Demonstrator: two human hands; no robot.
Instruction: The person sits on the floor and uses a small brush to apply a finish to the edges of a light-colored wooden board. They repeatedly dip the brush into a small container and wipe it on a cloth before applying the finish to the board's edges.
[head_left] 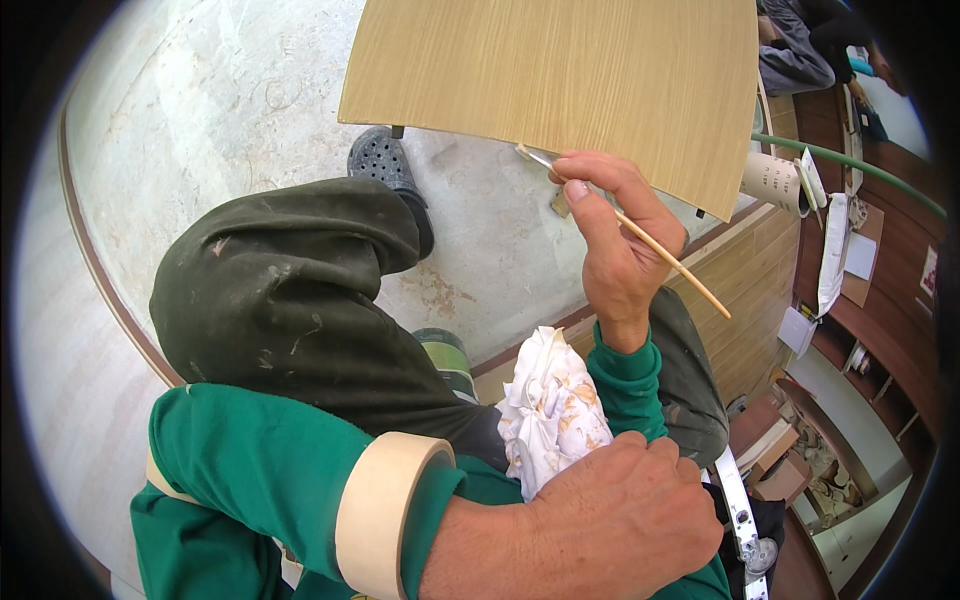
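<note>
My right hand [628, 235] pinches a thin paintbrush [675, 262] with a pale wooden handle. The brush's tip is at the near edge of a wood-grain board [560, 70]. My left hand [630, 515] is closed on a crumpled white rag [552, 405] with brown stains, close to my right forearm. Its fingertips are turned down and hidden. Around my left forearm, over the green sleeve, sits a roll of masking tape [378, 510].
The board stands on short dark feet above the pale, stained floor [240, 90]. My grey clog [385, 165] is by its left corner. At the right are a green hose [860, 160], a cardboard tube [775, 182], brown shelving [870, 320] and another person [800, 60].
</note>
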